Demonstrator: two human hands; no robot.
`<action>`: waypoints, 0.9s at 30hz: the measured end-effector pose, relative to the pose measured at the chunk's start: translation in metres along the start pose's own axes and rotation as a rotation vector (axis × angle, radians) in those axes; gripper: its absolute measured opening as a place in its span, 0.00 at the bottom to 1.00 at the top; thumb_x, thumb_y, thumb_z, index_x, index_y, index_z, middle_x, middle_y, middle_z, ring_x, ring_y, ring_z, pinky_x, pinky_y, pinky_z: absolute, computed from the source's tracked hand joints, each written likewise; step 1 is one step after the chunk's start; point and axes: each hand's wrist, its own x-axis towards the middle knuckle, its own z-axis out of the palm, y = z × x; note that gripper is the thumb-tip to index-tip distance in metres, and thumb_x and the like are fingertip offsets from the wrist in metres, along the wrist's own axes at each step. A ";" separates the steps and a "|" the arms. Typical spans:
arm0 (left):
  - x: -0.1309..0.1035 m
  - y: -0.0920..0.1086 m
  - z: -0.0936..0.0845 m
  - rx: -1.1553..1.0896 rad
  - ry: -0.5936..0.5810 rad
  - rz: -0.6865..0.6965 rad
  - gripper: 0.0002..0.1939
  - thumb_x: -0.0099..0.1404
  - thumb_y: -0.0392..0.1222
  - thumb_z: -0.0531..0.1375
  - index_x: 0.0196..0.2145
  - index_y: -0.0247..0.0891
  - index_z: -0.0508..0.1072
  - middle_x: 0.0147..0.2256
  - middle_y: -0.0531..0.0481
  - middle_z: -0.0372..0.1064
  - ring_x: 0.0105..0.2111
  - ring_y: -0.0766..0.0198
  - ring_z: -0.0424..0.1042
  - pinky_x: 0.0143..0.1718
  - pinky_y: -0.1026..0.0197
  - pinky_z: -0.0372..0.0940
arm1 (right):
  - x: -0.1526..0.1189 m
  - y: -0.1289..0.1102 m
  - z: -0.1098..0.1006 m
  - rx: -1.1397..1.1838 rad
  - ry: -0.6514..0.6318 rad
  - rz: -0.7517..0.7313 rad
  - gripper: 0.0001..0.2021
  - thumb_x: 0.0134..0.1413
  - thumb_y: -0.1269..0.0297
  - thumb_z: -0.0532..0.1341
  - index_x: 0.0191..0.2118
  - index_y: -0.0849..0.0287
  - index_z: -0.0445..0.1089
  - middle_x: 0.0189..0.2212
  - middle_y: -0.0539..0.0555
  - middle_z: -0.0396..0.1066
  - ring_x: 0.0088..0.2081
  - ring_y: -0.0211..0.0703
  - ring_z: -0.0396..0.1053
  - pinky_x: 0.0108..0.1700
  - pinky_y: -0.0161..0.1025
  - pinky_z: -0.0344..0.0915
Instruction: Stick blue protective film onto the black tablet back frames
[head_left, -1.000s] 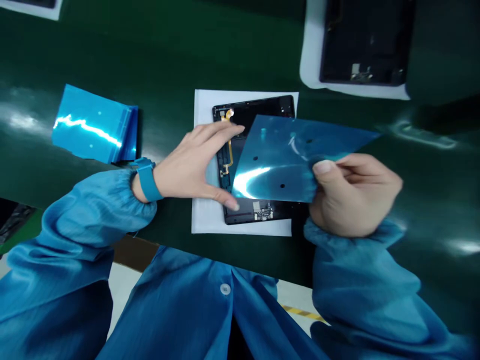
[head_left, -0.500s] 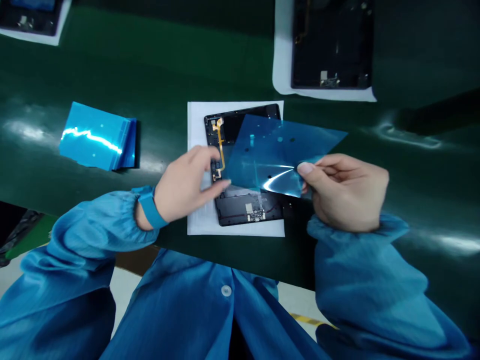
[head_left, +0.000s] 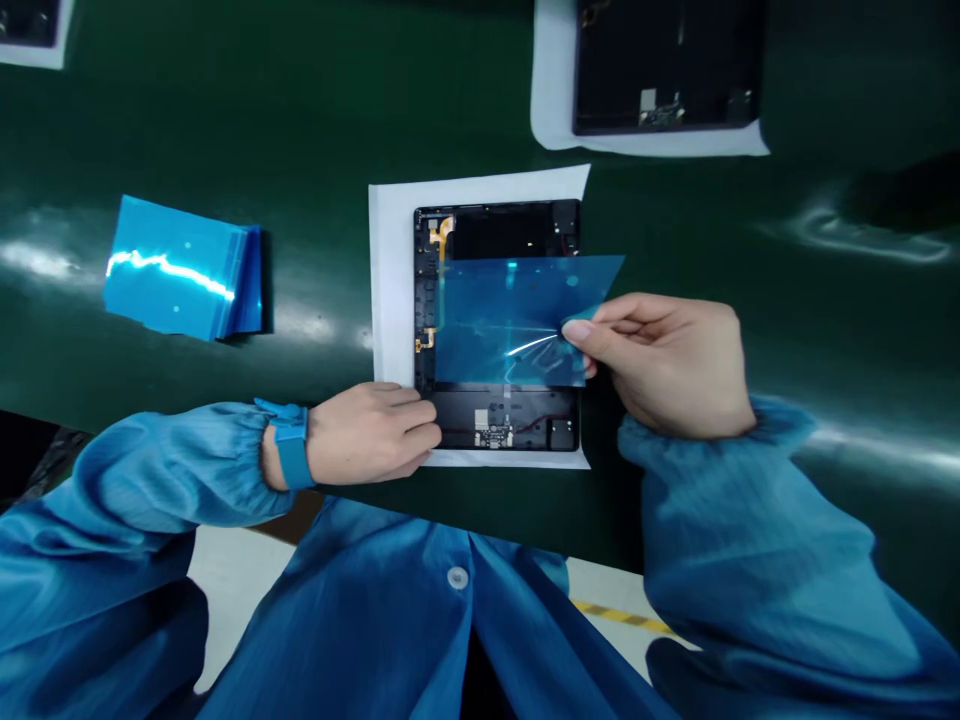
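Note:
A black tablet housing (head_left: pixel 450 405) lies open-side up on a white foam sheet (head_left: pixel 391 300), showing an orange flex cable at its left and a small circuit board near its lower edge. My right hand (head_left: pixel 671 360) pinches the right side of a translucent blue film (head_left: pixel 495 310), which covers the middle of the housing. Whether the film touches the housing I cannot tell. At the housing's lower left corner, my left hand (head_left: pixel 379 430) is closed with curled fingers over the edge. Its fingertips are partly hidden.
A stack of shiny blue films (head_left: pixel 176 270) lies to the left on the green table (head_left: pixel 315 130). Another tablet housing (head_left: pixel 667 60) rests on white foam at the upper right. Part of a further dark device (head_left: pixel 28 25) shows at the top left.
My left hand has moved down from the film's left edge to the housing's lower left corner and closed there. The film has shifted left, and the housing now lies straighter.

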 end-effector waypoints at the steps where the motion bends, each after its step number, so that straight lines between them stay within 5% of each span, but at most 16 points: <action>1: -0.001 -0.003 -0.001 -0.028 0.012 0.009 0.12 0.74 0.41 0.56 0.35 0.36 0.76 0.32 0.49 0.73 0.30 0.62 0.71 0.33 0.59 0.70 | 0.000 0.001 0.001 0.003 0.001 -0.002 0.13 0.42 0.59 0.79 0.28 0.59 0.77 0.19 0.48 0.73 0.18 0.32 0.66 0.21 0.31 0.69; 7: 0.005 -0.024 -0.003 -0.047 0.182 0.009 0.11 0.74 0.44 0.57 0.37 0.38 0.78 0.29 0.51 0.73 0.29 0.64 0.71 0.32 0.60 0.67 | -0.003 0.006 -0.001 -0.031 0.068 0.026 0.10 0.41 0.62 0.78 0.27 0.57 0.78 0.17 0.49 0.72 0.16 0.34 0.67 0.18 0.29 0.66; 12: 0.004 -0.037 0.000 -0.057 0.170 0.068 0.16 0.75 0.46 0.58 0.32 0.39 0.78 0.27 0.52 0.73 0.27 0.66 0.70 0.31 0.61 0.66 | -0.005 0.012 -0.003 -0.098 0.094 0.008 0.10 0.41 0.61 0.79 0.26 0.56 0.79 0.17 0.50 0.72 0.16 0.37 0.67 0.17 0.31 0.66; 18: -0.003 -0.043 0.003 -0.131 0.226 0.061 0.13 0.73 0.48 0.62 0.36 0.36 0.78 0.30 0.51 0.76 0.29 0.65 0.72 0.32 0.61 0.66 | -0.011 0.015 -0.006 -0.008 0.080 -0.003 0.09 0.44 0.65 0.78 0.28 0.58 0.79 0.19 0.49 0.73 0.17 0.33 0.68 0.20 0.29 0.67; 27: -0.004 -0.045 0.003 -0.159 0.162 0.026 0.17 0.75 0.54 0.59 0.39 0.36 0.77 0.32 0.50 0.75 0.32 0.65 0.71 0.35 0.61 0.65 | -0.014 0.005 -0.008 -0.129 0.038 -0.031 0.07 0.46 0.67 0.77 0.29 0.58 0.79 0.18 0.47 0.72 0.17 0.33 0.68 0.19 0.27 0.68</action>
